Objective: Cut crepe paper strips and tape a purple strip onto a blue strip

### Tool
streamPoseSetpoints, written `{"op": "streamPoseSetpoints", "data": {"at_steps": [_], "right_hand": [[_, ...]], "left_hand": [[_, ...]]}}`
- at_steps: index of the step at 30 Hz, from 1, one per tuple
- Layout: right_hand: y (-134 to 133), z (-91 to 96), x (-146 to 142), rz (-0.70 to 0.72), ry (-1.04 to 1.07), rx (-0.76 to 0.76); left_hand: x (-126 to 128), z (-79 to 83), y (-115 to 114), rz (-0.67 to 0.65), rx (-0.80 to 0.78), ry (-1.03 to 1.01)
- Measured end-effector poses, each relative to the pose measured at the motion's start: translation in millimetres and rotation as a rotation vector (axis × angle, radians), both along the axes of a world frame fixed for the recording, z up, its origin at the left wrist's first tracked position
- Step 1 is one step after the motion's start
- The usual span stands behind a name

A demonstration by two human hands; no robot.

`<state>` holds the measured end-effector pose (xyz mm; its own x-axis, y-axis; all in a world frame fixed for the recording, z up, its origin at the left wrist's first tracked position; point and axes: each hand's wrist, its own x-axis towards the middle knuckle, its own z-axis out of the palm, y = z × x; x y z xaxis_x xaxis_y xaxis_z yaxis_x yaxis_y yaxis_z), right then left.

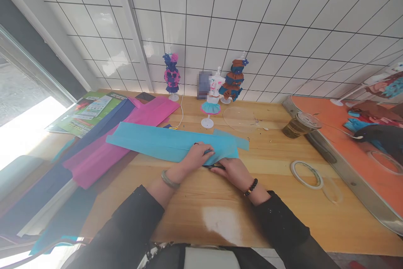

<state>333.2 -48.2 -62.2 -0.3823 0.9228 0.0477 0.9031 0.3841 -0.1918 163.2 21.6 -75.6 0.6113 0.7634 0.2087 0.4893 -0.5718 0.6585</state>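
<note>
A long, folded light-blue sheet point(166, 141), thin like crepe paper or cloth, lies across the table in front of me. My left hand point(199, 155) is closed on its near edge, fingers bent over it. At the sheet's right end, my right hand point(232, 171) is closed around a dark tool point(217, 165), apparently scissors, mostly hidden by the fingers and sheet. The tool sits right at the near edge, between the two hands. Just behind the sheet stands a small white dress form point(216, 88) wearing a white top and a light-blue skirt with a pink hem.
Pink point(151, 113) and navy sheets point(40, 193) overlap at left beside a green printed pack point(85, 111). Two more dressed forms point(171, 74) point(234, 80) stand by the tiled wall. At right are a tape roll point(306, 174), a lidded drink cup point(300, 125) and a metal-edged orange surface point(343, 134).
</note>
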Motion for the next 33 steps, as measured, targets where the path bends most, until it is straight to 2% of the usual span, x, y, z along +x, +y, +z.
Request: {"op": "streamPoseSetpoints", "data": {"at_steps": [33], "right_hand": [[2,4.1,-10,0.003,-0.021,-0.051]], "left_hand": [[2,0.5,0,-0.006,-0.001,0.009]]}}
